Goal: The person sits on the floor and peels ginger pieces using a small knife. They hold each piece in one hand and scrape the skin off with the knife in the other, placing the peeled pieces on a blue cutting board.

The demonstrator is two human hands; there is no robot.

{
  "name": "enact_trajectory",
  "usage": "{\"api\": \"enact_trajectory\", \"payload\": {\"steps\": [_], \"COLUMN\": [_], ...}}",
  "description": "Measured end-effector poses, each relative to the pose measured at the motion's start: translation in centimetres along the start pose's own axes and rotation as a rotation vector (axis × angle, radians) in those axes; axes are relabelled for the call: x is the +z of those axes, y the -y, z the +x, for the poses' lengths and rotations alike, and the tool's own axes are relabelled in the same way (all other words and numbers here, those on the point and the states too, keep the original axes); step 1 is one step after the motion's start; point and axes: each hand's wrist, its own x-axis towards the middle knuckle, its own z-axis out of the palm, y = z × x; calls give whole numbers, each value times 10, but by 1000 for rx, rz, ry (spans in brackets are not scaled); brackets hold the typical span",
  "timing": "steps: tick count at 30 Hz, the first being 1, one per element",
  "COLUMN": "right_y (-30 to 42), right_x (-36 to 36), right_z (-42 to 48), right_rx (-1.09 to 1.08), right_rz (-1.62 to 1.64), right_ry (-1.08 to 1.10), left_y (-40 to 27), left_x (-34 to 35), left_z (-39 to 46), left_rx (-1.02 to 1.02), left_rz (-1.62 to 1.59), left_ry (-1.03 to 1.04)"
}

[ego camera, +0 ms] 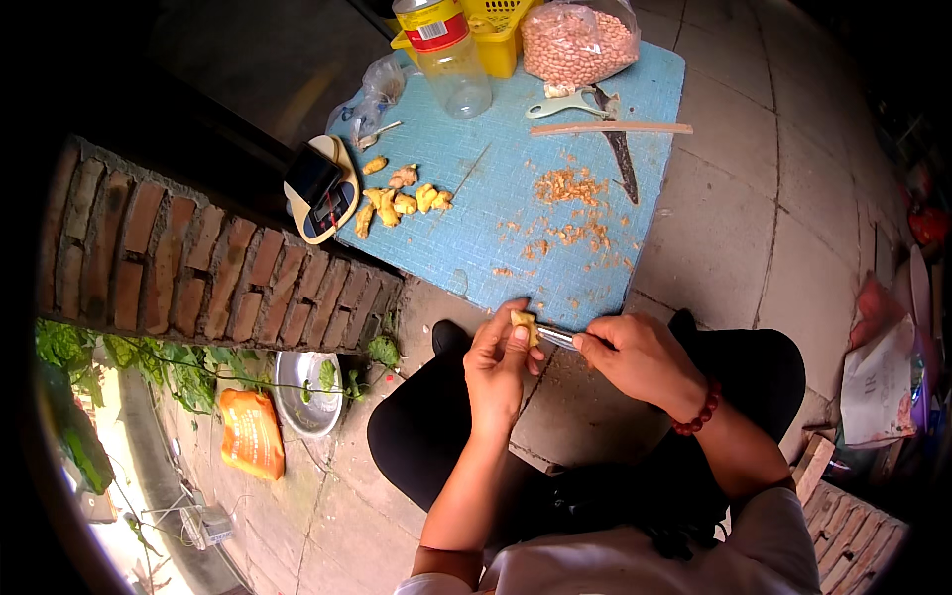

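Observation:
My left hand (494, 372) pinches a small piece of ginger root (523, 320) just off the near edge of the blue table (476, 245). In my right hand (636, 357) is a metal utensil (555, 337), its tip against the ginger; the fingers hide its handle, and its exact kind is unclear. Brown peel scraps (571, 186) lie scattered over the table's right half. Several pieces of ginger (387, 208), mostly yellow, are grouped at the table's left side.
A kitchen scale (345, 165) carries a dark phone (312, 177) at the left edge. Farther back stand a plastic jar (461, 85), a yellow basket (500, 56) and a bag of peanuts (576, 48). A pale green peeler (561, 105), wooden strip (573, 129) and dark blade (623, 163) lie right.

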Motion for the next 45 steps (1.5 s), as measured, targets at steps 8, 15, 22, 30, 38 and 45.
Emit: {"api": "enact_trajectory", "payload": {"steps": [8,15,22,30,38,45], "right_y": [6,0,-2,-7,-2,2], "right_x": [-1,3,2,4,3,4], "right_z": [1,-2,-4,-3,-4,-3], "right_rx": [16,-30,0,-59,-77,-58], "right_rz": [2,-9,-39,-131,-93,-22], "right_ry": [-23,-79,-83,-126,-123,-62], "left_y": [-2,-8,-9,-8,-3,0], "left_x": [1,5,5,6,5,7], "left_z": [0,0,0,0,-2,-3], "left_rx": [-10,-47,-58,-63,-5,15], "left_rz": [-20,-33,-47,-40,-45,5], "left_ry": [-7,-22,-29,-34,-34,-58]}}
